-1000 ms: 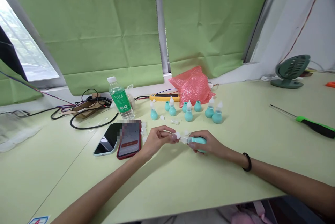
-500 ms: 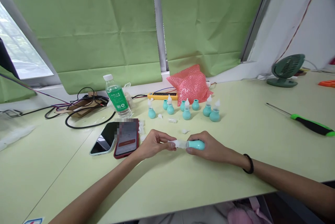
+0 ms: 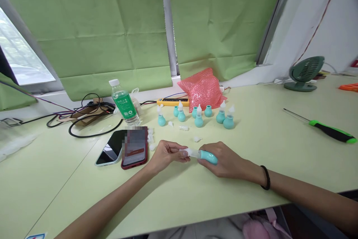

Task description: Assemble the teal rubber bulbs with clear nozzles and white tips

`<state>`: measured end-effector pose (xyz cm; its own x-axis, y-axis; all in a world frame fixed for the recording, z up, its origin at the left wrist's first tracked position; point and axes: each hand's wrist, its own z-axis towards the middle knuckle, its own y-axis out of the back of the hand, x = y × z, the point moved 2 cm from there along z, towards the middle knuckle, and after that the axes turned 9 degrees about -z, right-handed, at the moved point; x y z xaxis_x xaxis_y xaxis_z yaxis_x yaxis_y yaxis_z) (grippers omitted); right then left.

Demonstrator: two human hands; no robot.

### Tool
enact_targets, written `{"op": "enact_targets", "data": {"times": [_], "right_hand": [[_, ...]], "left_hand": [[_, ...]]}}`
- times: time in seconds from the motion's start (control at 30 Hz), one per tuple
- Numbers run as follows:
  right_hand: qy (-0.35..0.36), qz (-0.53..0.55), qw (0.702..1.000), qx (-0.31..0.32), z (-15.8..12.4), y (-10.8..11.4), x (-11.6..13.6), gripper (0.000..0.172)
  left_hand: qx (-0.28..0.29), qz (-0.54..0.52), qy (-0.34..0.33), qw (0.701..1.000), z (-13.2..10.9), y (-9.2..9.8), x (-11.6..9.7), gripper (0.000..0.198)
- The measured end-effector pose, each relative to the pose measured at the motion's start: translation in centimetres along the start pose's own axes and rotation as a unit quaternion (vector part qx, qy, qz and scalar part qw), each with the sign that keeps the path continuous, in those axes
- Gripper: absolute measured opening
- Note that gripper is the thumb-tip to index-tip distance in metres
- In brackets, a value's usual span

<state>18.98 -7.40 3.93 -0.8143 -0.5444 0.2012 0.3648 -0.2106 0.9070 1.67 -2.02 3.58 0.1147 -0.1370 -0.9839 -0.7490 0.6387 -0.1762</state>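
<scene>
My right hand is closed around a teal rubber bulb lying sideways just above the table. My left hand pinches the clear white nozzle tip seated at the bulb's mouth. The two hands meet at the middle of the pale green table. Beyond them stand several more teal bulbs, some with white tips. A few loose clear tips lie scattered near the hands.
Two phones lie left of my left hand. A water bottle, tangled cables, a yellow device and a pink bubble-wrap bag sit behind. A green-handled screwdriver and a small fan are at the right.
The tip has been pushed further onto the bulb, and the hands have drawn closer together. The view has shifted slightly; the other objects have not moved.
</scene>
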Motion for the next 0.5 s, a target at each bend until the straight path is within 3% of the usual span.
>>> {"op": "enact_targets", "data": {"times": [0.27, 0.5], "right_hand": [[0.025, 0.064, 0.998, 0.010, 0.0, 0.7, 0.3, 0.014], [0.042, 0.081, 0.996, -0.004, -0.1, 0.7, 0.7, 0.015]], "left_hand": [[0.008, 0.025, -0.012, 1.000, -0.6, -0.7, -0.9, 0.031], [-0.014, 0.182, -0.031, 0.983, -1.4, -1.1, -2.2, 0.028]]}}
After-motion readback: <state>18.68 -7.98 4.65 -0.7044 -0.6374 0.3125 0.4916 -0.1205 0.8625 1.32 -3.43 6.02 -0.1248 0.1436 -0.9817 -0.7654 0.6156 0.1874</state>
